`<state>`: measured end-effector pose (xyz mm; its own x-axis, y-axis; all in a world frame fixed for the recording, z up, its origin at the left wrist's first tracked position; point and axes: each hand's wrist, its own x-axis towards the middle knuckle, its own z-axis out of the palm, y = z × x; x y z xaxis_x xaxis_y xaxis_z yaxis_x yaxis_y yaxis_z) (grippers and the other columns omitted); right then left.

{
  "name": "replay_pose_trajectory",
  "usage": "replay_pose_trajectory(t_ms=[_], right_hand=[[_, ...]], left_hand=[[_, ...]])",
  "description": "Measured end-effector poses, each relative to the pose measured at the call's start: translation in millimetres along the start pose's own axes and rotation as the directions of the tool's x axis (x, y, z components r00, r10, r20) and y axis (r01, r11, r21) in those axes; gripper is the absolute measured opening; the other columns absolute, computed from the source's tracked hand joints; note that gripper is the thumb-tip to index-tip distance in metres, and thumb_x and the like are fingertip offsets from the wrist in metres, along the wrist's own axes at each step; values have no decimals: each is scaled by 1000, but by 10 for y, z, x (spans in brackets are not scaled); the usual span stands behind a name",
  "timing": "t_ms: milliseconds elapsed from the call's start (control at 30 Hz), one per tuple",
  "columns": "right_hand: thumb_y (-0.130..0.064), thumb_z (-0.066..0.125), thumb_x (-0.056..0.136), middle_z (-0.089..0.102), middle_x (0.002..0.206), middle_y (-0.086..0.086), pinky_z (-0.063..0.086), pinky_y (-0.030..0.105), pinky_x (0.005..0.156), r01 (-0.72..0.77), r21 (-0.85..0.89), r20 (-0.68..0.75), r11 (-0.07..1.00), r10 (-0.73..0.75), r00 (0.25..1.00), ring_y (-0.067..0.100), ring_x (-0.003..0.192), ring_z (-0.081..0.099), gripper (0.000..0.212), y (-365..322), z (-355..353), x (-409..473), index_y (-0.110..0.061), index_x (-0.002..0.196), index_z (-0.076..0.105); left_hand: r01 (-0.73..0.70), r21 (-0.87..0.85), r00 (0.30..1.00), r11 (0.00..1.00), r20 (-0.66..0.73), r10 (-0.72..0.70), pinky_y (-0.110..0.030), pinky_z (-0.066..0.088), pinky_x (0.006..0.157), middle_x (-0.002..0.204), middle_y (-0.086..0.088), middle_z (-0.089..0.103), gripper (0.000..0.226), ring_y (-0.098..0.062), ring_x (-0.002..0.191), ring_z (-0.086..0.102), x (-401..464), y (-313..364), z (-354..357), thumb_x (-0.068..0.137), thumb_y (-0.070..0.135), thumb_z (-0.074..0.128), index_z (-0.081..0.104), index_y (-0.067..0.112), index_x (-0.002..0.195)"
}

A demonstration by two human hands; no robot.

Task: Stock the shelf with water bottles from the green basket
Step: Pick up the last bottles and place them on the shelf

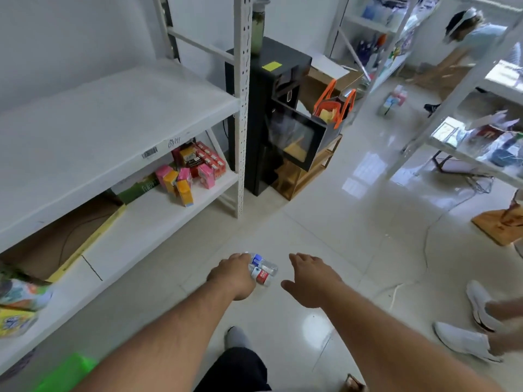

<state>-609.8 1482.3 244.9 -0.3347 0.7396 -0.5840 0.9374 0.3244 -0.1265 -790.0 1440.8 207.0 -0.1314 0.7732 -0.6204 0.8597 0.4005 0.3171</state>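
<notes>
Glossy pale floor tiles [325,222] spread under me, with white metal shelving on my left and more racks across the room. My left hand [233,275] is stretched out low in front of me, fingers curled around small water bottles [261,268]; I can make out a blue cap and a red label poking out past my knuckles, and it looks like two bottles bunched together, though I cannot tell for sure. My right hand [310,278] hangs just beside them, apart from the bottles, fingers loose and spread, holding nothing.

Below my arms I see my dark trouser leg [235,369] and a grey shoe [236,336]. At the bottom left corner sits a bright green basket [68,370], only its edge showing, blurred.

On my left, the upper shelf [107,114] of the rack is a bare white board. The lower shelf [158,216] carries a cardboard box [56,241], pink and orange drink cartons [181,179] and red packs behind them. Past the rack's upright stands a black cabinet [263,108] with a yellow note on top, and an orange-handled bag [334,108] beside it.

At the right edge, another person's white sneakers [467,332] rest on the tiles. Farther back, someone else bends near the far shelves [376,38].
</notes>
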Motion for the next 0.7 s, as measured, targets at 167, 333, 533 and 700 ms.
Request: replay_pose_trajectory(t_ms=[167,333,533,700], right_hand=[[-52,50,95,43,150,2,39,39,108,46,-36,32,998,-44,999,26,137,39,62,-67,-398,508,-19,146,36],[-53,49,96,41,152,1,39,38,106,120,-69,59,990,-116,991,26,136,40,64,-121,-707,950,-20,148,34],[-52,49,96,41,152,4,40,39,108,239,-169,132,956,-219,967,27,136,41,66,-47,-938,1552,-19,151,32],[-53,49,96,44,151,4,41,39,107,401,-221,202,889,-361,910,27,134,44,65,67,-1115,2106,-19,150,34]], left_hand=[[66,-68,998,995,-3,-67,-37,39,108,154,2,34,70,-24,135,42,391,31,-368,88,36,57,27,28,151],[118,-146,992,982,-36,-124,-38,38,110,157,1,29,71,-25,138,39,675,11,-701,89,36,54,24,27,153],[240,-267,965,933,-37,-259,-38,38,110,158,0,28,72,-25,139,38,915,19,-760,91,40,55,23,26,154],[393,-394,901,831,-14,-433,-37,36,112,159,-1,27,76,-26,140,37,1129,117,-670,88,42,55,21,26,154]])
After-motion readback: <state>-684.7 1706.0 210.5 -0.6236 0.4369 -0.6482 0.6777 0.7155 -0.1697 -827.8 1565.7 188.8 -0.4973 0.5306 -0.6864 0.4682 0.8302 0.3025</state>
